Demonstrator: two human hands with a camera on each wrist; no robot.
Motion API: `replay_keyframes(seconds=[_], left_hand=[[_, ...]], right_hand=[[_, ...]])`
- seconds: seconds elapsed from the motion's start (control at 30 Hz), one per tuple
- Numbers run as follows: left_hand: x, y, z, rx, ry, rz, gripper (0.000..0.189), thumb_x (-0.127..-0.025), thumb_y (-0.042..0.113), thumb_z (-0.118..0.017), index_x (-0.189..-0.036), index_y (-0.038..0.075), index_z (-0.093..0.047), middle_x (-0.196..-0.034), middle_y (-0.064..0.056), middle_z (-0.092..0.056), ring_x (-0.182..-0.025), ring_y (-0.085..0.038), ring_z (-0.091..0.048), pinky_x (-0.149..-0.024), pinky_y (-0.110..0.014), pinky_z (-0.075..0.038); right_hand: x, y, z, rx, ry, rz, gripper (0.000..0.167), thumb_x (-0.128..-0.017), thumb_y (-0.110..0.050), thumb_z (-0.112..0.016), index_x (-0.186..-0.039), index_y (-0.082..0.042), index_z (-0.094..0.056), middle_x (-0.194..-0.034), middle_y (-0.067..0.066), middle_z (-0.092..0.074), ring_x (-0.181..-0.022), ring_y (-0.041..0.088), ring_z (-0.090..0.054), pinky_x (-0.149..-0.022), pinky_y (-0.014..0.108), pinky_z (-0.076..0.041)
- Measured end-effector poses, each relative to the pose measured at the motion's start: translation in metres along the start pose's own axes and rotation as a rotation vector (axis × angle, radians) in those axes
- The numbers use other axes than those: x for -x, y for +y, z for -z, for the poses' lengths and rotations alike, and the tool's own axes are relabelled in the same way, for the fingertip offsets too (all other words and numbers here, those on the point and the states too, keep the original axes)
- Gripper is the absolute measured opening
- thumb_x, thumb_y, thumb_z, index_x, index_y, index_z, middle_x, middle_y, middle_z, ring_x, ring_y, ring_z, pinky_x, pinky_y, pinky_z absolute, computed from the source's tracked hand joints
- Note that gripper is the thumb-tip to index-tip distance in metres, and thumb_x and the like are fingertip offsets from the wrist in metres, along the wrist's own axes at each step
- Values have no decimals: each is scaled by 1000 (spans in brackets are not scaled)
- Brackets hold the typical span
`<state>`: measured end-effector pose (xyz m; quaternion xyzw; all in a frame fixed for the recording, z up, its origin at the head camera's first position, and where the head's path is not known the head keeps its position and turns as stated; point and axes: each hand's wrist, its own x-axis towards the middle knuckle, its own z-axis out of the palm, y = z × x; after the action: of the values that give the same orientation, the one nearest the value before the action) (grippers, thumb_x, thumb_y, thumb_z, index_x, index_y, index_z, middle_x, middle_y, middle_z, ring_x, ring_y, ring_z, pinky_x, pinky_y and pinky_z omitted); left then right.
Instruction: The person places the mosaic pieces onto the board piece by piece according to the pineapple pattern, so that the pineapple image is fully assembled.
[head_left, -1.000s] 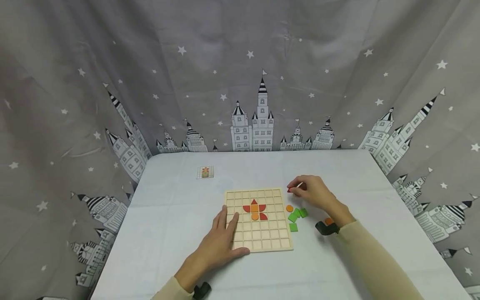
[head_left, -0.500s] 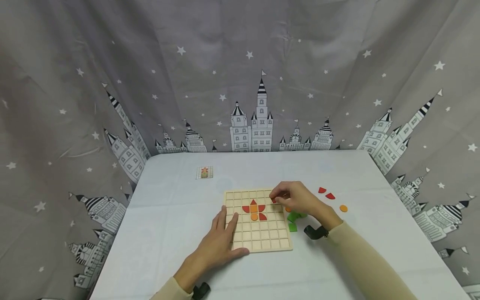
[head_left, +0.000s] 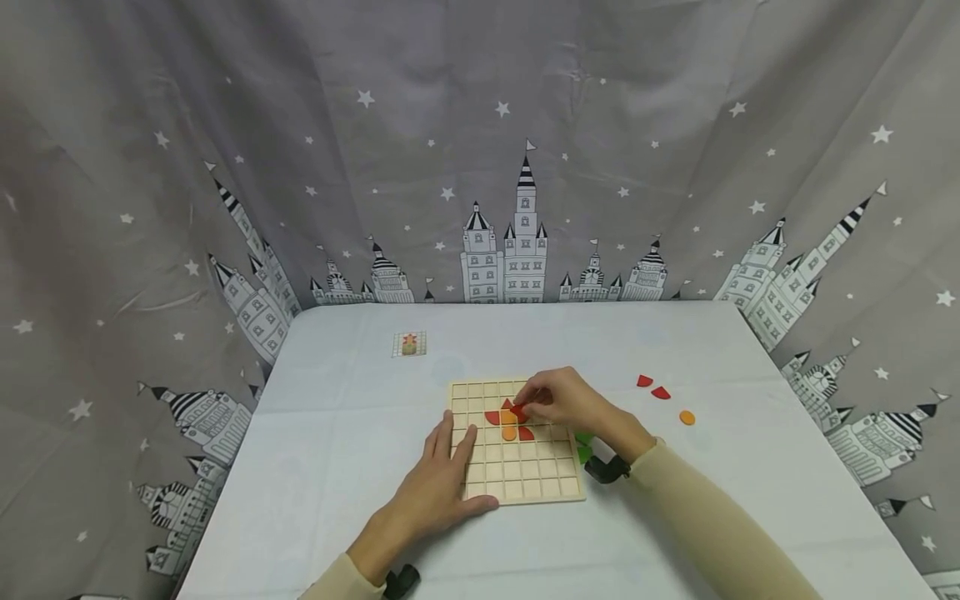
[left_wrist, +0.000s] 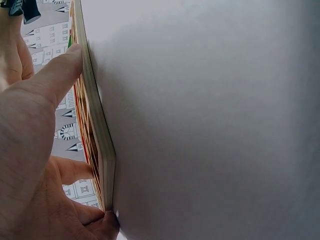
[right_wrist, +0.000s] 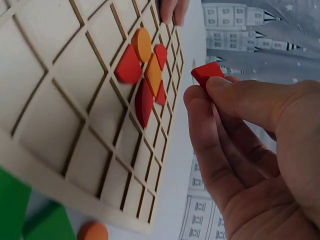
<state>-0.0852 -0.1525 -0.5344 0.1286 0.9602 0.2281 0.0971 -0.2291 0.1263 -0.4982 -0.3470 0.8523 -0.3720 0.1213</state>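
Note:
My left hand [head_left: 435, 483] lies along the left and front edges of a wooden grid board [head_left: 536, 487], fingers spread, thumb on the front rim. Between thumb and fingertips my right hand [head_left: 573, 404] pinches a small red tile [right_wrist: 206, 73], raised above the board's upper middle. Below it sit an orange square tile [right_wrist: 153, 75] and an orange disc [right_wrist: 141, 44]. Red tiles surround them, among them a quarter-round tile [right_wrist: 128, 67] and a leaf-shaped one [right_wrist: 144, 102]. In the head view the right fingers partly cover this cluster.
Green square tiles [head_left: 584, 452] lie right of the board, partly hidden by the right wrist. Farther right are two loose red tiles [head_left: 661, 392] and an orange disc [head_left: 687, 417]. A small picture card [head_left: 409, 344] lies at the back left of the white table [head_left: 330, 400].
My right hand has moved left from beside the board to above the tile cluster, carrying the red tile. Loose tiles at the right have come into sight. My left hand stays put.

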Motion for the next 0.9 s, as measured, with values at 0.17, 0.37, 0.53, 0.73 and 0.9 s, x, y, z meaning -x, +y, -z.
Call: replay_keyframes(seconds=[0.17, 0.37, 0.53, 0.73, 0.9], left_hand=[[0, 0, 0, -7, -2, -7, 122, -94, 72, -90, -182, 6, -38, -192, -37, -14, -176, -55, -27, -117, -64, -62], [-1, -1, 0, -14, 0, -12, 122, -94, 72, -90, -182, 6, -39, -191, -37, -14, -176, -55, -28, -114, -62, -64], [-1, 0, 1, -19, 1, -15, 121, -94, 72, -89, -182, 5, -39, -191, -38, -14, -176, -56, -28, -113, -62, -64], [0, 1, 1, -15, 2, -18, 122, -94, 72, -89, -182, 5, -38, -191, -38, -14, -176, -57, -28, -111, -64, -65], [0, 0, 0, -13, 4, -14, 122, -94, 72, -89, -182, 5, -38, -191, -38, -13, -176, -57, -28, -111, -63, -65]], right_hand=[[-6, -4, -9, -4, -17, 50, 12, -107, -10, -86, -118, -10, -90, -117, 3, -89, -104, 9, -83, -93, 24, -67], [-13, -9, -20, 35, -27, 56, 10, -107, -12, -86, -115, -10, -90, -112, 0, -89, -92, 0, -71, -86, 20, -60], [-16, -11, -27, 50, -37, 49, 10, -108, -13, -84, -117, -11, -91, -110, -2, -89, -91, 2, -68, -87, 23, -59], [-20, -7, -36, 69, -49, 64, 10, -109, -13, -83, -116, -10, -90, -112, 2, -89, -91, 3, -67, -86, 23, -59], [-21, -7, -41, 87, -38, 96, 8, -108, -12, -84, -114, -9, -89, -111, 3, -88, -93, 4, -69, -87, 23, -59]])
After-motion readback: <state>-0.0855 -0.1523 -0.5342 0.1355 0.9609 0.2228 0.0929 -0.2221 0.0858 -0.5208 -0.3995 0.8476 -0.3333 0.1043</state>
